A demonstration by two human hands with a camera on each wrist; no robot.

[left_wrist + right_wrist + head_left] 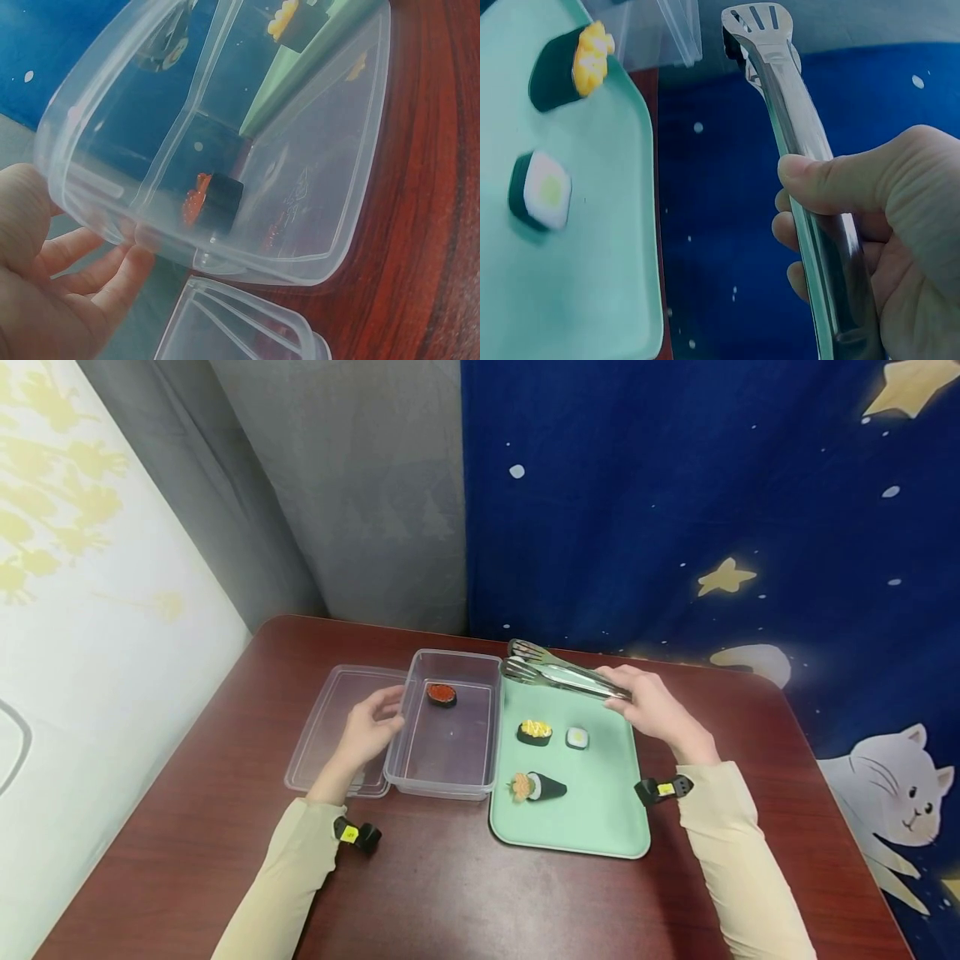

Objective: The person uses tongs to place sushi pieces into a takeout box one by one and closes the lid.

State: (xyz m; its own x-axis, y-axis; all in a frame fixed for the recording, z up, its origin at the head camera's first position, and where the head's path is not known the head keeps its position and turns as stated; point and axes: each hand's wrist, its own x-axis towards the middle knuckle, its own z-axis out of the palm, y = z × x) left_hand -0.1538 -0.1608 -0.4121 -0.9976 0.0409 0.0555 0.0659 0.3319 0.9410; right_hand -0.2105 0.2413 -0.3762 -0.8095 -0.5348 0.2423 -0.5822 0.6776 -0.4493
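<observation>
My right hand [656, 706] grips metal tongs [573, 681] over the far part of a green tray [600, 822]. In the right wrist view the thumb [832, 180] lies along one arm of the tongs, fingers round the other side. The slotted tips point left, slightly apart. My left hand [367, 731] is at the left wall of a clear plastic container [397, 764], its fingertips [139, 259] against the outside. Inside the container sits a toy sushi piece with red roe [442, 695]. On the tray are a yellow-topped sushi [534, 732], a small square roll [577, 737] and a cone-shaped hand roll [538, 786].
A clear lid [318, 735] lies flat on the brown table [465, 877], left of the container and partly behind my left hand. The container stands right beside the tray's left edge. Grey and blue curtains [600, 510] hang behind the table's far edge.
</observation>
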